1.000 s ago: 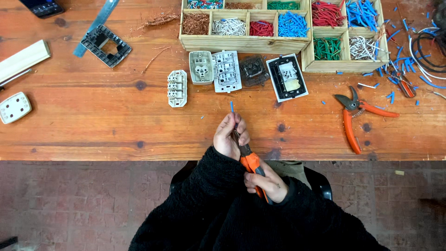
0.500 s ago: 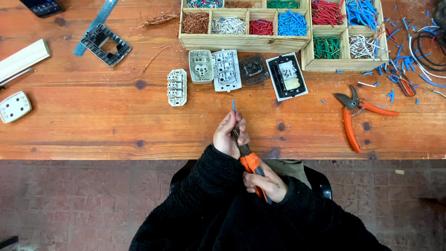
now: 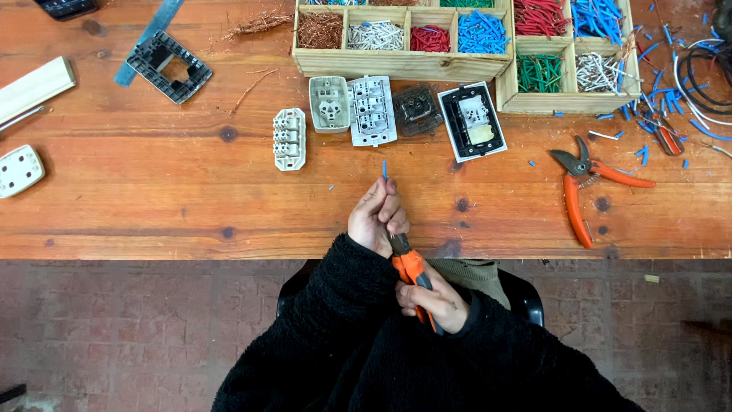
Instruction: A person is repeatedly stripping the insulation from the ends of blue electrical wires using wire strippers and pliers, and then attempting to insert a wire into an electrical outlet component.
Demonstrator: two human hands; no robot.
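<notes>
Orange-handled pliers (image 3: 412, 273) sit low centre of the frame, gripped in the right hand (image 3: 432, 300), which is wrapped round the handles w/ the tool's nose pointing up toward the left hand (image 3: 377, 216). Left hand is curled, fingers pressed together, pinching a short blue wire (image 3: 384, 169) that pokes up just above the fingertips, right at the front edge of the wooden bench (image 3: 152, 198). Can't tell if the pliers' tip actually bites the wire, fingers hide it. Both sleeves are black fleece.

Above the hands, centre frame, there's a row of socket modules (image 3: 371, 111) & a black-framed switch plate (image 3: 473, 121). Behind those, top centre to right, a wooden sorting tray (image 3: 404, 65) w/ red, blue, green & white wire bits plus copper strands. Right side: orange-handled cutters (image 3: 581, 191) lying on the bench, loose blue offcuts scattered nearby.
</notes>
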